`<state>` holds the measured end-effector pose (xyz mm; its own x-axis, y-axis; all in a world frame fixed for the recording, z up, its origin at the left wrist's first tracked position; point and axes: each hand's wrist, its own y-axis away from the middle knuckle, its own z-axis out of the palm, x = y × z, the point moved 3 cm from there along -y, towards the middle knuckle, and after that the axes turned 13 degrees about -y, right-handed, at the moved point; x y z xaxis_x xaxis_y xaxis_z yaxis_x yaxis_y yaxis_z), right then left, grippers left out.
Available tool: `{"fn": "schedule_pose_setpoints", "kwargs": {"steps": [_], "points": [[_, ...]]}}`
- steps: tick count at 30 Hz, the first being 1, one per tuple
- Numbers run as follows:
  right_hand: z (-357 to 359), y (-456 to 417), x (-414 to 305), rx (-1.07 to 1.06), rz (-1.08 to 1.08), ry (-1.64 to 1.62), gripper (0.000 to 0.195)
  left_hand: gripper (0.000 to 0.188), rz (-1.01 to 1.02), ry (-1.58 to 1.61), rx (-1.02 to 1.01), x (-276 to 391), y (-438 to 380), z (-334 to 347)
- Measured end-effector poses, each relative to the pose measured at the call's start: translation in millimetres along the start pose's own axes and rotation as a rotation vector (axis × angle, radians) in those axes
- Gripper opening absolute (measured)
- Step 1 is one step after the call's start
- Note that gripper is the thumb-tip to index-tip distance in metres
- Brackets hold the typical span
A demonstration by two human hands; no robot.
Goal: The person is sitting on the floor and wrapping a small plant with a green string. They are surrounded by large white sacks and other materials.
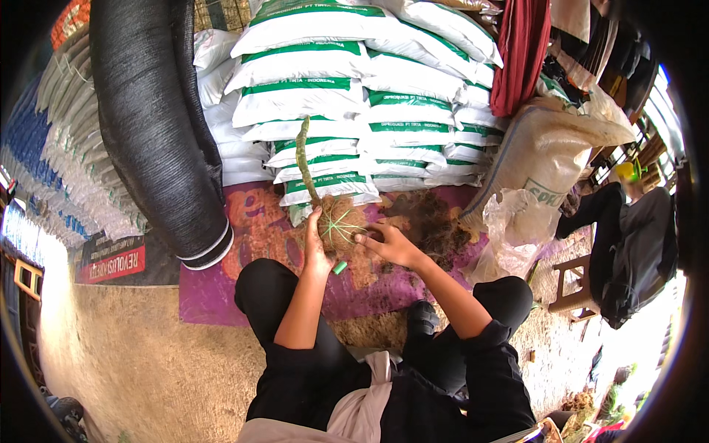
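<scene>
My left hand [317, 243] grips the left side of a ball of brown coconut fibre [342, 216]. Thin green string [335, 226] is wound around the ball, its strands crossing at the middle. A long, narrow mottled green leaf [302, 158], like a snake plant's, sticks out from the ball's far side. At the ball's right side, the thumb and fingers of my right hand [390, 243] pinch at string strands that run to the fingertips. A small green spool [340, 267] lies just below the ball, near my left wrist.
Loose dark fibre [437, 221] lies on the purple printed mat [216, 304]. Stacked white-and-green sacks [310, 102] stand behind it. A black mesh roll [155, 122] leans at left; a large woven sack [532, 149] and clear plastic bag [507, 238] are right. A person in dark clothing [634, 249] sits farther right.
</scene>
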<state>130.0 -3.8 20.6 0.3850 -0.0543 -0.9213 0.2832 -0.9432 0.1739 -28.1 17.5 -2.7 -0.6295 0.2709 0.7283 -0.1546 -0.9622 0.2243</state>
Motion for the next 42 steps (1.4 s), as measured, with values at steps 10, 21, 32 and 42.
{"fn": "schedule_pose_setpoints", "kwargs": {"steps": [10, 21, 32, 42], "points": [[-5.3, 42.5, -32.3, 0.193, -0.286, -0.279, 0.01, 0.037, 0.015, 0.064, 0.085, 3.0, -0.5, -7.1], [5.5, 50.9, -8.4, 0.257, -0.271, -0.339, 0.011, 0.045, 0.026, 0.039, 0.046, 1.2, -2.1, -10.6], [20.1, 13.4, 40.4, 0.312, -0.213, -0.393, 0.02, 0.048, 0.022, 0.062, -0.063, 2.9, 10.0, 6.4], [23.0, 14.8, 43.1, 0.199, -0.035, -0.647, 0.02, 0.04, -0.087, 0.105, -0.063, 1.7, 13.9, 0.4]]}}
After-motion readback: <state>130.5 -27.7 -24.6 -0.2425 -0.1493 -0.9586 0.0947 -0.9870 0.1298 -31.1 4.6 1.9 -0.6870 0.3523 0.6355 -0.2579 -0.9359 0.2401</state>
